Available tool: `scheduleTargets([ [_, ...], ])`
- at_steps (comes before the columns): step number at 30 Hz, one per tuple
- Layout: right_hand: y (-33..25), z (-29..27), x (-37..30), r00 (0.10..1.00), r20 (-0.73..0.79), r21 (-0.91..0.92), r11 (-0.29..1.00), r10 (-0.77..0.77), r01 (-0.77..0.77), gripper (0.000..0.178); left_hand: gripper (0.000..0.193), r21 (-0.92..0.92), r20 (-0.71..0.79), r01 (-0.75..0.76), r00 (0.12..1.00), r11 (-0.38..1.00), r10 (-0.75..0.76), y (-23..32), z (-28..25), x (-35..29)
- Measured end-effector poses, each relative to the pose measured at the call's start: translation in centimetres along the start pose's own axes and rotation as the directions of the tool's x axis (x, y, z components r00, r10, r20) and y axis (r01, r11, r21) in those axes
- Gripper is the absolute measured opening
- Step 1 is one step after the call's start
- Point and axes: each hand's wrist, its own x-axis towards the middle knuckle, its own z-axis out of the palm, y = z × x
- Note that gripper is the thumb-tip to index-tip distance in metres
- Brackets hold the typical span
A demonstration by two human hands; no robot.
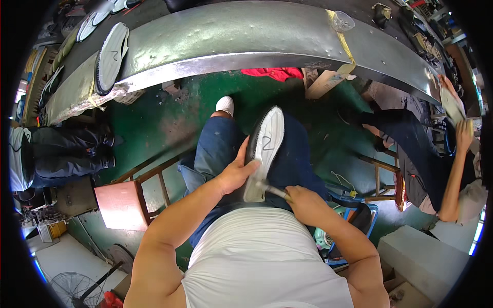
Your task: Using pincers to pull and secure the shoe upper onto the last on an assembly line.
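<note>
A dark shoe lies sole up across my lap, its white sole (pixel 269 137) facing me with a handwritten mark on it. My left hand (pixel 239 172) is closed round the shoe's left side, thumb pressed on the sole near its middle. In my right hand (pixel 306 203) is the pale handle of a brush (pixel 276 191). The brush's blurred head touches the heel end of the sole. The shoe's upper is mostly hidden beneath the sole.
Ahead runs a long metal-topped bench (pixel 231 33), with another white-soled shoe (pixel 111 57) on its left end and a clear plastic cup (pixel 342 21) at right. A stool (pixel 120 205) stands to my left. A co-worker's arm (pixel 456 174) reaches up at right; another person's legs (pixel 72 156) show at left.
</note>
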Motion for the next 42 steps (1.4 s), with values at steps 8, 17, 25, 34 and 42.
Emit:
scheduleTargets([
  [8, 0.6, -0.6, -0.4, 0.991, 0.135, -0.218, 0.975, -0.020, 0.049, 0.019, 0.094, 0.387, -0.143, -0.161, 0.962, 0.908, 0.232, -1.7, 1.8, -0.3],
  [17, -0.4, -2.4, 0.9, 0.976, -0.194, 0.453, 0.873, -0.103, 0.182, 0.031, 0.103, 0.508, -0.119, -0.129, 0.969, 0.852, 0.217, -2.5, 2.6, -3.9],
  [25, 5.6, 2.6, 3.0, 0.966, -0.240, 0.595, 0.801, 0.097, 0.068, 0.037, 0.082, -0.307, -0.019, -0.032, 0.999, 0.951, 0.027, 4.5, -2.5, -5.9],
  [34, 8.4, 3.6, 4.6, 0.981, -0.139, 0.834, 0.551, 0.136, 0.042, 0.044, 0.080, -0.006, -0.109, -0.254, 0.962, 0.967, 0.252, 28.1, -2.7, 7.0],
  [42, 9.6, 3.5, 3.8, 0.986, -0.106, 0.976, 0.204, 0.128, 0.078, 0.041, 0.075, 0.993, 0.043, -0.107, 0.720, 0.050, 0.693, 42.0, 1.6, 31.3],
])
